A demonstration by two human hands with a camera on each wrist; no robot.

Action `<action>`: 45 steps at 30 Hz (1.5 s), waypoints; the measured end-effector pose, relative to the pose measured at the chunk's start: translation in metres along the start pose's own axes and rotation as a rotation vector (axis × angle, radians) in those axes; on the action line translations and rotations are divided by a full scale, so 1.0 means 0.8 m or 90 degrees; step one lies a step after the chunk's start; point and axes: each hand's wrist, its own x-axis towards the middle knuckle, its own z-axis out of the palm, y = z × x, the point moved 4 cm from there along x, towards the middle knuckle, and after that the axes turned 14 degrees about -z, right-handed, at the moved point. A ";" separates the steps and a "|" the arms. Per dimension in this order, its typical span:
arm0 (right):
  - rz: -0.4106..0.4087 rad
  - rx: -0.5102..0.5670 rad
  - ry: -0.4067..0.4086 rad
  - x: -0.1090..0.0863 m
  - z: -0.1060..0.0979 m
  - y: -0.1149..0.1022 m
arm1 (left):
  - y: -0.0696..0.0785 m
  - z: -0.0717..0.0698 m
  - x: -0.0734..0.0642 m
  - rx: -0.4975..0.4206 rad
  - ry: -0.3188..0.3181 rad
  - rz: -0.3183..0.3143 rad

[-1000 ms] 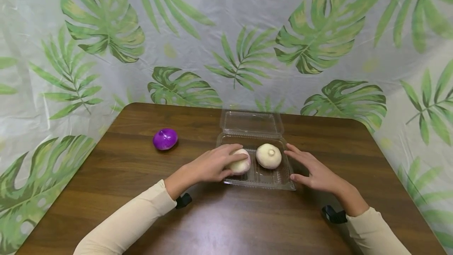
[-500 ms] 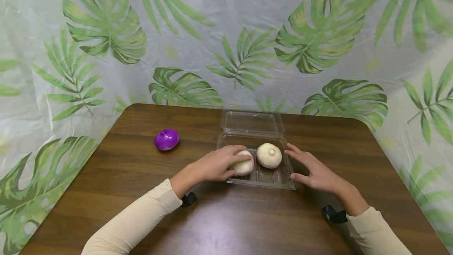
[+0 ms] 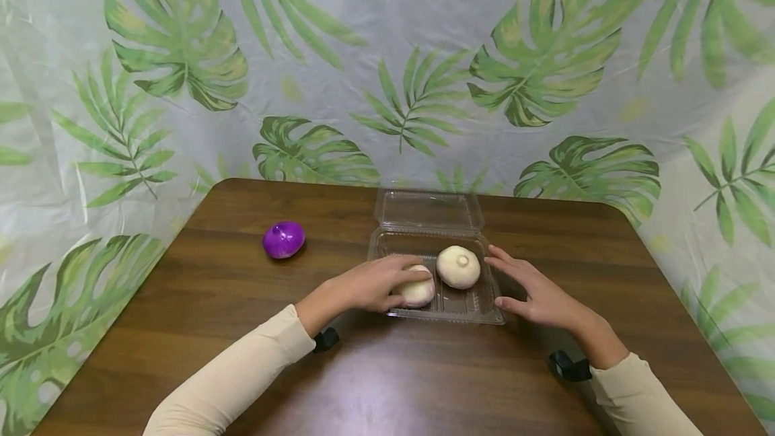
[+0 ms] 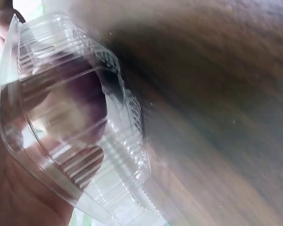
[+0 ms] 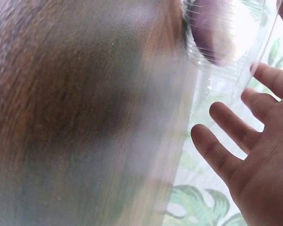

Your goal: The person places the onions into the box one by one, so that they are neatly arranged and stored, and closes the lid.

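Observation:
My left hand [image 3: 377, 284] curls its fingers and thumb over a white turnip [image 3: 419, 289], low in the front left of a clear plastic clamshell container [image 3: 445, 317]. A second white turnip [image 3: 458, 267], stub upward, sits to the right in the same container. Through the clear wall in the left wrist view, the turnip [image 4: 87, 106] shows a purple part and a pale part. My right hand [image 3: 541, 296] is at the container's right rim with fingers spread and nothing in its grasp. In the right wrist view its fingers [image 5: 217, 153] are apart and extended.
The container's clear lid [image 3: 430, 210] lies folded back toward the table's far edge. A shiny purple round vegetable [image 3: 283, 240] rests on the wooden table [image 3: 242, 288] to the left. A leaf-patterned cloth [image 3: 418, 52] hangs behind the table.
My left hand has moved slightly to the right and toward the front with its turnip, widening the view of the container's back left. My right hand has stayed at the rim.

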 end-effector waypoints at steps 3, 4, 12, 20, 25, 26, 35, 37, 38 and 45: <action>0.003 0.004 -0.001 0.000 0.000 -0.001 | -0.002 0.003 0.001 -0.011 -0.022 0.001; 0.004 0.004 -0.001 0.000 0.000 -0.001 | -0.003 0.004 0.001 -0.015 -0.029 -0.002; 0.005 0.006 -0.004 0.002 -0.001 -0.003 | -0.007 0.004 0.004 -0.048 -0.067 0.000; 0.002 0.006 0.000 0.001 0.000 -0.003 | -0.006 0.004 0.005 -0.048 -0.068 0.004; 0.009 0.012 -0.003 -0.001 0.003 -0.002 | -0.006 0.004 0.006 -0.039 -0.051 0.015; 0.009 0.012 -0.003 -0.001 0.003 -0.002 | -0.006 0.004 0.006 -0.040 -0.047 0.016; 0.007 0.020 0.000 0.000 0.002 -0.002 | -0.005 0.006 0.008 -0.063 -0.038 0.037; 0.008 0.020 -0.002 0.001 0.002 -0.002 | -0.004 0.007 0.009 -0.061 -0.043 0.037; 0.009 0.020 -0.003 0.001 0.002 -0.002 | -0.004 0.007 0.009 -0.059 -0.046 0.037; 0.009 0.021 -0.003 0.001 0.001 -0.002 | -0.002 0.006 0.010 -0.059 -0.051 0.034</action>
